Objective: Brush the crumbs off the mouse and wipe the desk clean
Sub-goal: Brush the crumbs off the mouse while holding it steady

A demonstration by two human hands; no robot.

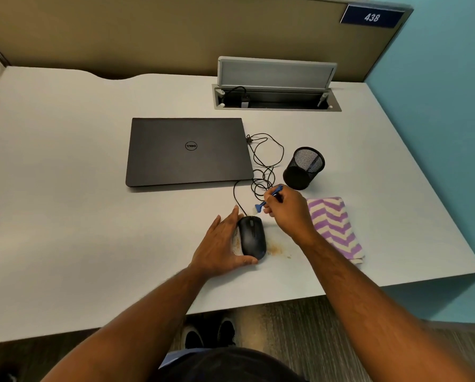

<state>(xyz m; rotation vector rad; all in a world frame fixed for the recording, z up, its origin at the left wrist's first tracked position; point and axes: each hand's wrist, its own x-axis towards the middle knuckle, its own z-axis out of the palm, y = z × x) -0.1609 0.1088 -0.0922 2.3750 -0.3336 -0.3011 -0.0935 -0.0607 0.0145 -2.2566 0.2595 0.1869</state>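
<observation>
Left hand (pixel 222 244) flat, open, steadying black mouse (pixel 252 237) near desk (pixel 65 188) front edge. Right hand (pixel 286 213) pinching blue brush (pixel 268 198) just above mouse. Crumbs (pixel 275 250) beside mouse, striped cloth (pixel 334 224) right.
</observation>
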